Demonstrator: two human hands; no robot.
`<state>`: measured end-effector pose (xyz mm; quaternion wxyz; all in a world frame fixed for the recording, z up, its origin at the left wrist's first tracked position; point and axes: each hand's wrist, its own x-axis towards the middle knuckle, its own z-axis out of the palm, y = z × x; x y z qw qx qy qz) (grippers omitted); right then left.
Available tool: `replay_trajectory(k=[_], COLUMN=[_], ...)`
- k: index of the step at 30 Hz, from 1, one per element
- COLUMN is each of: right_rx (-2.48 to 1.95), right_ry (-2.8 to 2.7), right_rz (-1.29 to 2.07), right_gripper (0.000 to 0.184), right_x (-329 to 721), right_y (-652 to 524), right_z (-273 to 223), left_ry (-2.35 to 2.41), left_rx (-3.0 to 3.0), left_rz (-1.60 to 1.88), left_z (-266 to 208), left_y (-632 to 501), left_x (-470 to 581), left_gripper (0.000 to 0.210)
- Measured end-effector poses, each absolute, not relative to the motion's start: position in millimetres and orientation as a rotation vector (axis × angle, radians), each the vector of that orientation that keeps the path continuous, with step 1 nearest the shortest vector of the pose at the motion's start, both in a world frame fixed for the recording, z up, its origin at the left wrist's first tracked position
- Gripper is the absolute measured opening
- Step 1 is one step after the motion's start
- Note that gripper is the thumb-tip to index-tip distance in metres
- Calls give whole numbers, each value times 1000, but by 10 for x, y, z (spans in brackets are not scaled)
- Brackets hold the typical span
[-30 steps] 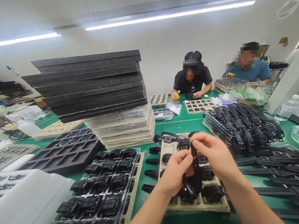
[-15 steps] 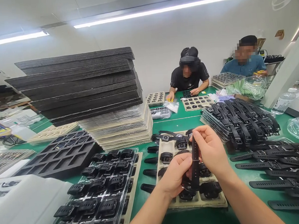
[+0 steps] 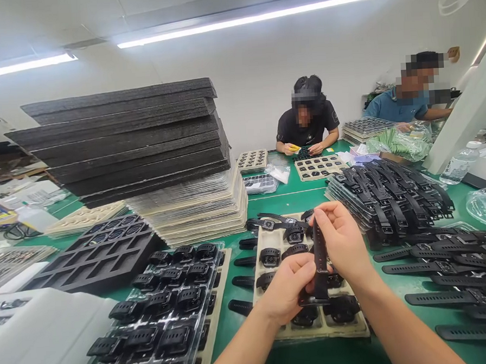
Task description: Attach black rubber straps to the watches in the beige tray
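Observation:
Between my two hands is a black smartwatch (image 3: pixel 320 259), its strap running upright. My left hand (image 3: pixel 287 288) is closed around its lower part near the strap's buckle, and the watch case shows partly below. My right hand (image 3: pixel 340 239) pinches the upper end of the strap between thumb and fingers. Beneath them lies a beige moulded tray (image 3: pixel 269 236) with several black watches in its compartments, their straps mostly looped. Straight watches (image 3: pixel 245 281) lie along the tray's left side.
A clear tray of looped watches (image 3: pixel 163 300) stands at left, beside a black foam tray (image 3: pixel 108 254). Behind rises a tall stack of black foam (image 3: pixel 135 144). Piled watches (image 3: pixel 390 196) and spread straps (image 3: pixel 443 269) lie at right. Two people (image 3: pixel 307 119) sit across the green table.
The watch has turned slightly in my hands, so its case shows more below. Across the table, one person's hand moved inward to the other; the person at right turned aside.

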<state>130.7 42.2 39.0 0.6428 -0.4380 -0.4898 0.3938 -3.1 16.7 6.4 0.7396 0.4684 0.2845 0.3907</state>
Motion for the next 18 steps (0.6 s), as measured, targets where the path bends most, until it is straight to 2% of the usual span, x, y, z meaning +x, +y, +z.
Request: replay_trajectory(k=[2, 5, 8, 9, 13, 16, 18], right_rx=[-987, -1005, -1053, -1060, -1004, -968, -966], right_ry=[-1155, -1391, -1666, -1665, -1369, -1266, -1250], right_rz=[874, 846, 885, 905, 1059, 1138, 1161], right_gripper=[27, 37, 20, 21, 42, 49, 51], right_x=[1329, 1359, 1327, 1302, 1210, 1204, 1218], right_y=[392, 318, 263, 258, 298, 328, 329], right_z=[406, 450, 465, 455, 375, 348, 359], left_ry=[710, 942, 1103, 1115, 1054, 969, 922], left_rx=[1147, 1490, 1861, 1958, 2159, 2248, 2367], left_rz=[937, 1145, 1285, 1323, 1479, 1584, 1680], left_z=[109, 205, 268, 272, 230, 197, 189], left_y=[185, 217, 221, 215, 174, 164, 177], left_x=[-76, -201, -318, -341, -358, -353, -358], left_gripper=[55, 38, 27, 26, 34, 48, 44])
